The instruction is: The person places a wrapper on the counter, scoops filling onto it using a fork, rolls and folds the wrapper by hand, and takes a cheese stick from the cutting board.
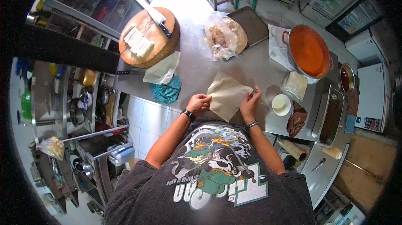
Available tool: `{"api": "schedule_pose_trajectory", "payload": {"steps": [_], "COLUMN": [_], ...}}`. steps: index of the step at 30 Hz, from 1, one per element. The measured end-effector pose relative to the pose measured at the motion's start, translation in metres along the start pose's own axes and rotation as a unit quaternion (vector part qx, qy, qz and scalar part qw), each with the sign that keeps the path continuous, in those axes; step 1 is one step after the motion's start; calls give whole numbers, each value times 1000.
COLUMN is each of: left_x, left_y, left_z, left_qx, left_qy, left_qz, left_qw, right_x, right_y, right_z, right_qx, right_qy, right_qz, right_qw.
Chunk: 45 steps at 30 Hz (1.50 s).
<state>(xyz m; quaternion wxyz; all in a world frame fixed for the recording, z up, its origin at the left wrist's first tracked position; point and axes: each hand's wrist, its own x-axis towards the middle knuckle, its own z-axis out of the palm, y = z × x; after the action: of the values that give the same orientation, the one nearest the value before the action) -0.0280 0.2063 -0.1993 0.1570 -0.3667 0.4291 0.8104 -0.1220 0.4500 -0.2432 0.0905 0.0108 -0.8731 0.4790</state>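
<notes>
A thin, square, cream-coloured wrapper sheet (228, 95) lies over the near edge of the steel table, one corner pointing toward me. My left hand (199, 104) pinches its left corner between thumb and fingers. At the opposite corner, my right hand (250, 102) grips the edge in the same way. To the right stands a small white bowl (281, 105) with something pale in it. Behind that bowl is a stack of similar sheets (295, 85) in clear plastic. Another wrapper sheet (162, 69) lies left, partly against a round wooden chopping block (167, 49).
White sticks (138, 42) and a knife (164, 28) rest on the block. A teal cloth (166, 90) lies nearby. Farther back are a plastic bag of food (220, 36) and a dark tray (250, 23). A large orange-filled pot (309, 52) and brown cloth (297, 120) are right.
</notes>
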Motion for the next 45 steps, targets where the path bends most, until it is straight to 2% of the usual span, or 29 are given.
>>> {"api": "schedule_pose_trajectory", "payload": {"steps": [1,4,5,6,7,8,10,12,16,18,19,21,23,25,26,27,28,30,31,33,34,36,37,39,40,42,44,45], "left_x": [1,-6,-3,1,5,9,12,11,9,3,2,4,9,18,20,17,17,22,26,27,23,22,23,23,23,22,16,13], "left_y": [2,14,16,17,16,16,20,24,44,55,61,68,68,60,55,54,53,48,45,43,45,48,48,45,44,45,49,52], "left_z": [2,11,7,1,-5,-11,-18,-23,-29,-31,-31,-37,-39,-42,-45,-42,-41,-42,-46,-50,-46,-42,-42,-43,-43,-39,-37,-35], "left_qx": [14,7,8,18,27,27,120,150,251,296,338,340,341,235,233,176,119,148,177,187,170,153,153,154,185,215,381,380], "left_qy": [-1,-2,-6,-17,-27,-30,-9,-16,-40,-49,-54,-61,-68,-60,-62,-71,-81,-80,-76,-84,-74,-69,-61,-55,-49,-47,-30,-30], "left_qz": [12,-25,-26,-18,-12,-15,23,30,53,56,60,48,33,7,6,-8,-22,-18,-11,-17,-38,-59,-48,-41,-20,1,119,119], "left_qw": [1000,1000,1000,1000,999,999,992,988,966,952,938,937,937,970,971,982,989,986,981,979,982,984,985,986,981,976,916,917], "right_x": [0,-7,-11,-14,-14,-15,-18,-15,-1,7,10,12,6,-5,-13,-21,-30,-47,-52,-63,-68,-73,-68,-62,-66,-72,-74,-74], "right_y": [-11,-45,-53,-57,-51,-43,-44,-49,-59,-54,-50,-42,-39,-43,-46,-50,-54,-58,-58,-55,-45,-28,-47,-83,-80,-73,-68,-66], "right_z": [-1,-8,-12,-13,-9,-3,2,5,4,4,3,4,10,11,9,7,6,4,4,7,11,16,11,5,9,14,9,7], "right_qx": [-3,-69,41,151,148,82,12,-4,9,-44,-45,-51,-58,-65,-83,-101,-103,74,73,118,119,63,61,25,23,-45,-56,-64], "right_qy": [6,46,-21,-89,-87,-45,1,26,30,23,29,-9,12,26,7,-12,-11,-8,-8,-73,-72,-54,-52,37,40,65,53,39], "right_qz": [3,-103,23,147,147,132,121,114,87,14,15,49,80,110,152,193,193,249,249,323,323,260,261,263,264,195,196,197], "right_qw": [1000,991,999,974,974,987,993,993,996,999,998,997,995,991,985,976,976,966,966,936,936,962,962,964,963,978,978,977]}}
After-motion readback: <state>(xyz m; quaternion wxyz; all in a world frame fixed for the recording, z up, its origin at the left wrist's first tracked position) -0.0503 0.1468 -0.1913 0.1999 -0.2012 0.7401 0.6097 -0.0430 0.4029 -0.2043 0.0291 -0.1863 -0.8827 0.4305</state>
